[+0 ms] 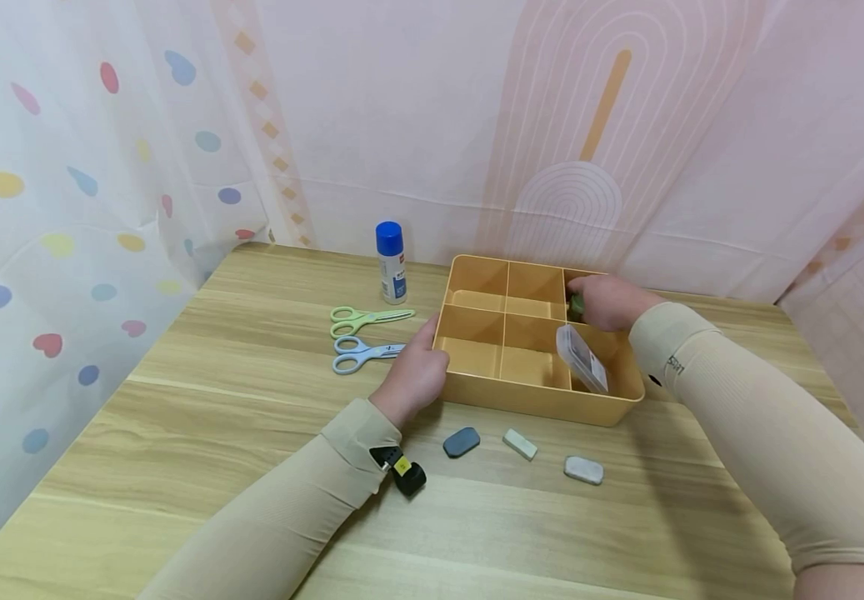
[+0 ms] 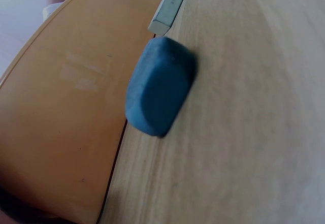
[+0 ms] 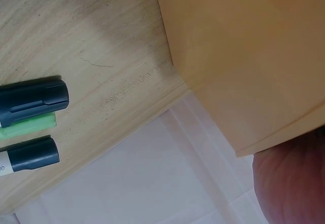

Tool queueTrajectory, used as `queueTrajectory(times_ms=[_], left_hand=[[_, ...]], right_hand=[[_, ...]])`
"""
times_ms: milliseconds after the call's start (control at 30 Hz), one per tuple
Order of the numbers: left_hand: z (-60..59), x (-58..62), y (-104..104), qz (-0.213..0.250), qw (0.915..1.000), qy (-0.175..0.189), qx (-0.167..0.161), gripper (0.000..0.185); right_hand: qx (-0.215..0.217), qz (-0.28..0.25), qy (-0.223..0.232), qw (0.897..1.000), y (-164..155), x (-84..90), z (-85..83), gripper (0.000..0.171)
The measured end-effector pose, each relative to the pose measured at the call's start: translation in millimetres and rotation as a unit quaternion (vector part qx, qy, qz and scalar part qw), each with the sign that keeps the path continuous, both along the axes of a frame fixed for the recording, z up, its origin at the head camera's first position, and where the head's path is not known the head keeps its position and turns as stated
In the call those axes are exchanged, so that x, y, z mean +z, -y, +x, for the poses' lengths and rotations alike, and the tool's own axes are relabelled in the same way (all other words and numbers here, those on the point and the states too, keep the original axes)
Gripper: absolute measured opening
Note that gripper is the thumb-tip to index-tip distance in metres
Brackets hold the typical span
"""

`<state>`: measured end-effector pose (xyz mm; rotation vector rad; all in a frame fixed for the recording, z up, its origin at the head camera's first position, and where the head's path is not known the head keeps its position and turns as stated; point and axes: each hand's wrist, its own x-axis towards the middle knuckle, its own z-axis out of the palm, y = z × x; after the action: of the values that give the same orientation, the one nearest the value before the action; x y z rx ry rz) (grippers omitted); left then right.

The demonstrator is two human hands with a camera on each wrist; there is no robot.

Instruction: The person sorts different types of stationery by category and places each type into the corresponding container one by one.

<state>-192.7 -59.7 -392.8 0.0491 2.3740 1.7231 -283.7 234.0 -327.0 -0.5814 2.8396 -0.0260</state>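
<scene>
Right hand (image 1: 611, 302): I pinched a small green thing (image 1: 575, 307), mostly hidden, over the tray's (image 1: 536, 402) 1 o'clock compartment.
Left hand (image 1: 418, 372): it pressed the tray's 9 o'clock wall; fingers relaxed.
Handling: it seemed light and stiff; I judged the sides best.

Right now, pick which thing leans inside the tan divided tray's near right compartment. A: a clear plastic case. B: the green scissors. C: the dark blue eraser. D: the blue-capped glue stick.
A: the clear plastic case stands tilted inside the tray, in its near right compartment, while the scissors, glue stick and eraser all sit on the table outside it.
</scene>
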Motion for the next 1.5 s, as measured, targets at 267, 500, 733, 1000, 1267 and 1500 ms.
queueTrajectory(times_ms=[267,500,733,1000,1267,1500], left_hand=[[-0.2,0.0,-0.6,0.005,1.0,-0.001,0.001,0.081],[0.7,1.9,-1.9,0.005,1.0,0.006,0.002,0.08],[1.4,2.6,-2.1,0.003,1.0,0.008,0.0,0.079],[0.0,1.2,-1.9,0.003,1.0,0.006,-0.002,0.079],[-0.4,0.8,-0.9,0.001,1.0,0.005,-0.001,0.079],[0.8,2.2,-0.7,0.005,1.0,0.003,-0.001,0.081]], right_hand=[[-0.003,0.004,-0.002,1.0,0.2,0.1,0.6,0.037],[0.003,0.009,-0.003,1.0,0.7,0.9,1.2,0.036],[0.008,0.007,-0.005,1.0,0.6,1.1,2.8,0.033],[0.003,0.005,-0.001,1.0,-0.2,1.4,2.7,0.036],[-0.009,-0.007,0.004,1.0,-1.7,1.3,3.1,0.051],[-0.006,-0.031,-0.007,0.999,-3.9,-0.3,4.4,0.051]])
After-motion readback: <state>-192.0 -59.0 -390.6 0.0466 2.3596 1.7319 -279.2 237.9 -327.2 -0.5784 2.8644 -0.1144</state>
